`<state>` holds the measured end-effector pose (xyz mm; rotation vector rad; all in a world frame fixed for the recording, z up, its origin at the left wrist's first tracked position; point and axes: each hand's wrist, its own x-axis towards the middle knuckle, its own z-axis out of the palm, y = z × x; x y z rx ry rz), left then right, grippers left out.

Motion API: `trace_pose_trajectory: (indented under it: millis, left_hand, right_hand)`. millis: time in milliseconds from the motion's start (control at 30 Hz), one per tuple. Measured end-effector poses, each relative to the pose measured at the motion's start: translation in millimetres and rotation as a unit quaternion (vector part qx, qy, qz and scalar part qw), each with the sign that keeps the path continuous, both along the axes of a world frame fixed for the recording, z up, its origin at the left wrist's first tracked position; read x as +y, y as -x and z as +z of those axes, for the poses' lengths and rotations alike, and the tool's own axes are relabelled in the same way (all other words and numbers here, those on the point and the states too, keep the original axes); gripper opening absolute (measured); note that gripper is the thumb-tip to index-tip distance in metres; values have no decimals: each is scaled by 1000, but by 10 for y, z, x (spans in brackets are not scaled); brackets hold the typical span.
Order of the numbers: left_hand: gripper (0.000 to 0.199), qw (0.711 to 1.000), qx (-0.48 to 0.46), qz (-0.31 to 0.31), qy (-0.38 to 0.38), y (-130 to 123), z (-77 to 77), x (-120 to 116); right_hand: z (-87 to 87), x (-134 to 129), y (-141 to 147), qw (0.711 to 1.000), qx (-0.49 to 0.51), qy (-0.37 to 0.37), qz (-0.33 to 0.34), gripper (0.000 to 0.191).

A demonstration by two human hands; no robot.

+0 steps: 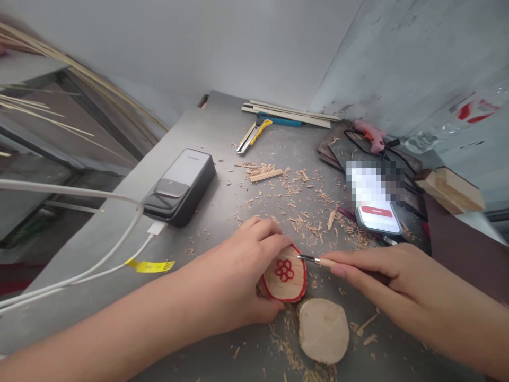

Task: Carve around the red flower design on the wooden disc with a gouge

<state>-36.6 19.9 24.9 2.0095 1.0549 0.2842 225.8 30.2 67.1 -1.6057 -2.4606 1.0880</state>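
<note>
My left hand (pixel 260 265) grips a round wood slice (pixel 286 291) by its left side, thumb below and fingers above. The slice has a red rim and a red flower drawn in its middle. Between the fingers of my right hand (pixel 382 284) is a carving tool (pixel 314 259) with a wooden handle and a metal tip. That tip lies over the slice's right edge, close to the red line; whether it touches the wood I cannot tell. Just below, a plain wood slice (pixel 324 330) lies on the table.
Wood shavings (pixel 294 207) litter the grey table (pixel 230 201). A power bank (pixel 183 185) with a white cable (pixel 119 244) stands left. Behind lie a yellow utility knife (pixel 254 135) and wood strips (pixel 294 112). At right are a phone (pixel 376 201), a pink glue gun (pixel 370 135) and wood blocks (pixel 451 188).
</note>
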Motion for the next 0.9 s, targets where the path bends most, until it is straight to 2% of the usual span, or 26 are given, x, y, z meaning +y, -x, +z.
trace_pose_trajectory:
  millis: [100,267,333,433,500,700,800,900]
  left_hand:
    - [47,1000,-13,-6,-12,10,-32,4]
    - [42,999,-27,0,-24,-2,-84,-5]
    - [44,1000,-20,8,-18,-13,-87,-10]
    - [44,1000,-20,8,-17,-13,-77,-4]
    - [43,1000,-21,3,-13,-1,-65,8]
    - [58,1000,-8,5,1,-2,-45,17]
    - [69,1000,-9,13,8,-18,-50,-4]
    - [71,1000,-6,17,7,-23,-44,-10]
  right_hand:
    - [-50,36,13,998,4,66,14,39]
    - [-144,21,-14,995,42,81,-28,36]
    - [-167,-25,-25,998,40,44,-16,36]
    - [-205,-99,-35,997,38,-55,29,34]
    - [-243,-129,-30,995,43,-86,34,34]
    - [-289,-94,46,999,28,2,-26,41]
    - [-232,-51,11,999,29,19,-27,42]
    - [-166,-22,-75,1000,16,19,-12,41]
